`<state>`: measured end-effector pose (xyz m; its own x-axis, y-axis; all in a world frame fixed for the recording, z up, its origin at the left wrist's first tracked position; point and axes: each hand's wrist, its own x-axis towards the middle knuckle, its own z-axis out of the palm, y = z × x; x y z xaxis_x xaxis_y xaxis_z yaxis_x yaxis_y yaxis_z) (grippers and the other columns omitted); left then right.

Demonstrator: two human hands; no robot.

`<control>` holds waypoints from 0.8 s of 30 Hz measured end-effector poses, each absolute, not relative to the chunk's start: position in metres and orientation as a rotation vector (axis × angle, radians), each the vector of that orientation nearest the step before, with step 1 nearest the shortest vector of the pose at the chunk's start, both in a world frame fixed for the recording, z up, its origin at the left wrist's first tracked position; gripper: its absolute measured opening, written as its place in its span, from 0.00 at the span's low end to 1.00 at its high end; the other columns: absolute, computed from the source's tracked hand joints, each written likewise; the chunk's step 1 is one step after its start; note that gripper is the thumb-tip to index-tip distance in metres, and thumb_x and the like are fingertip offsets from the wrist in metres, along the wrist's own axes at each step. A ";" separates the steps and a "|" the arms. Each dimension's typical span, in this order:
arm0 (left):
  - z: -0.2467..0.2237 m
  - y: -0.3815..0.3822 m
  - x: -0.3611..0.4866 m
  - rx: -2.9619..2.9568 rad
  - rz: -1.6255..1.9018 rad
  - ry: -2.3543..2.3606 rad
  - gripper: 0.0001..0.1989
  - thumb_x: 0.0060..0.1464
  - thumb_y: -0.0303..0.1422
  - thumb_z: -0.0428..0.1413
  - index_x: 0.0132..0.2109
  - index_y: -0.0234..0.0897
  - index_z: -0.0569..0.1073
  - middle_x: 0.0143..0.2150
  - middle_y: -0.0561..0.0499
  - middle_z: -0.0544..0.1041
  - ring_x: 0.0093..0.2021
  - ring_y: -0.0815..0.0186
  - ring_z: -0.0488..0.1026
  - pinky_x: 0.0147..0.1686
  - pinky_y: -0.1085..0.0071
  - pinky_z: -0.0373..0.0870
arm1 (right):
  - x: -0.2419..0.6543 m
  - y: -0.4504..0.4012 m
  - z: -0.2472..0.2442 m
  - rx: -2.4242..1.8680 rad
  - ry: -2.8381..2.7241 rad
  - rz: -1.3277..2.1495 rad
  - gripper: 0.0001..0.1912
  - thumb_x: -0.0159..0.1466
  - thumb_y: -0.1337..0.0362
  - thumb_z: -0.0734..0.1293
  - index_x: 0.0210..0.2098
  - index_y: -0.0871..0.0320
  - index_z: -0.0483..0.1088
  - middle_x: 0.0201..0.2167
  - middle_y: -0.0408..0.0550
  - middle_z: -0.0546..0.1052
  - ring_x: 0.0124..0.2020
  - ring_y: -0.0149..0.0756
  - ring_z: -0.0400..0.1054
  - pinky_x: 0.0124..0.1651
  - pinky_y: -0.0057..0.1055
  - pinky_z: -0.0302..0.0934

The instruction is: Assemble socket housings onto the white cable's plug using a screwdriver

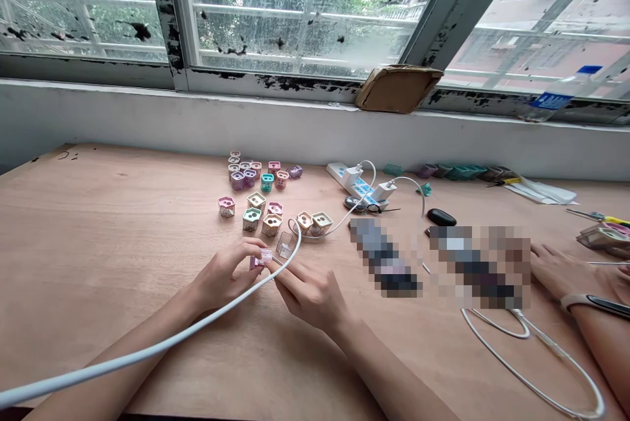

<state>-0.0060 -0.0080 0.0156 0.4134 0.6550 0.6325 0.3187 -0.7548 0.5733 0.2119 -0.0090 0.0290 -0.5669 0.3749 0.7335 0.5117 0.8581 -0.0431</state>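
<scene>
My left hand and my right hand meet over the plywood table. Both pinch a small pink cube-shaped shell between their fingertips, and its lower part is partly hidden by the fingers. A transparent cube stands just beyond my right fingers. A white cable lies over my left forearm and curves up past the held shell. Several pastel and metallic cube shells stand in loose groups beyond my hands.
A white power strip with plugged-in chargers lies beyond the shells. Two pixelated objects lie to the right. A co-worker's hand with a wristband rests at far right, near a screwdriver. A window runs along the back.
</scene>
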 end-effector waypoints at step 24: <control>0.015 -0.012 -0.004 2.440 1.229 0.823 0.11 0.64 0.22 0.54 0.51 0.38 0.72 0.54 0.40 0.76 0.53 0.62 0.78 0.49 0.69 0.77 | 0.211 -0.009 0.018 -0.817 -1.931 0.594 0.04 0.68 0.68 0.66 0.37 0.58 0.73 0.22 0.40 0.72 0.19 0.26 0.60 0.21 0.23 0.56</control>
